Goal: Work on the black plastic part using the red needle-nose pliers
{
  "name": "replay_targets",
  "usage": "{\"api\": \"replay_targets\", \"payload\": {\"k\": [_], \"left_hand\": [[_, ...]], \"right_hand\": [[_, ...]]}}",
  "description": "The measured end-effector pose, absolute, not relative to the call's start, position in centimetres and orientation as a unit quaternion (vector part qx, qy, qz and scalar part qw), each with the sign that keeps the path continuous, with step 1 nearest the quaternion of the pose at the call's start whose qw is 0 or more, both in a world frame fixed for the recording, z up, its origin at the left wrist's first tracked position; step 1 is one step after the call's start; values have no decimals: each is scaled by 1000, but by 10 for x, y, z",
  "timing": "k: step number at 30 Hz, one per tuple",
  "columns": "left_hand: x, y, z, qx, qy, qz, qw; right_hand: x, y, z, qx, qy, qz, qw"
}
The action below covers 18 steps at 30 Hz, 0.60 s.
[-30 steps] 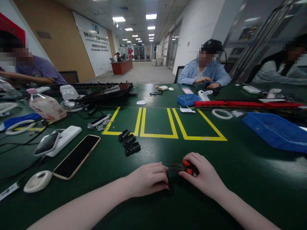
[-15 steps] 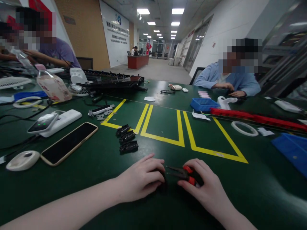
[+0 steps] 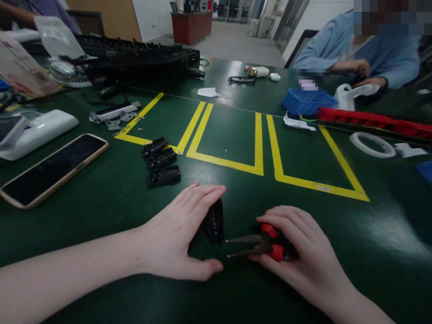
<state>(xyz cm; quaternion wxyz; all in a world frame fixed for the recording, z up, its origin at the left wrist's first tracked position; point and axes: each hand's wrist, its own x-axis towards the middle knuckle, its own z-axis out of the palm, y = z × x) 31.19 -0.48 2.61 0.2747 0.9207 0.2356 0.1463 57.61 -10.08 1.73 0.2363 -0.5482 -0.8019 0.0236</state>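
My right hand is wrapped round needle-nose pliers with red and black handles. Their slim jaws are spread and point left. Close to the jaw tips stands a black plastic part. My left hand lies beside that part, thumb well apart from the fingers, and the fingers partly cover its upper left side. Whether they touch it I cannot tell. Farther off, a group of similar black plastic parts lies on the green table near the yellow tape.
Yellow tape marks three bays on the table. To the left are a phone and metal brackets. A blue bin, a tape roll and a red strip are on the right. A person sits across the table.
The view has tilted down. My left hand has opened, thumb swinging away from the fingers, and the black plastic part beside it now shows. The pliers stay in my right hand, jaws wider apart.
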Motion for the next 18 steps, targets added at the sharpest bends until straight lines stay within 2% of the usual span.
{"api": "replay_targets", "payload": {"k": [6, 10, 14, 18], "left_hand": [[323, -3, 21, 936, 258, 105, 216], [336, 0, 23, 936, 253, 132, 205], [350, 2, 26, 924, 228, 152, 265], [356, 3, 27, 880, 201, 195, 384]], "right_hand": [[575, -97, 20, -563, -793, 21, 233], [575, -97, 22, -579, -793, 26, 185], [583, -93, 23, -574, -799, 16, 178], [595, -88, 22, -548, -819, 7, 172]]}}
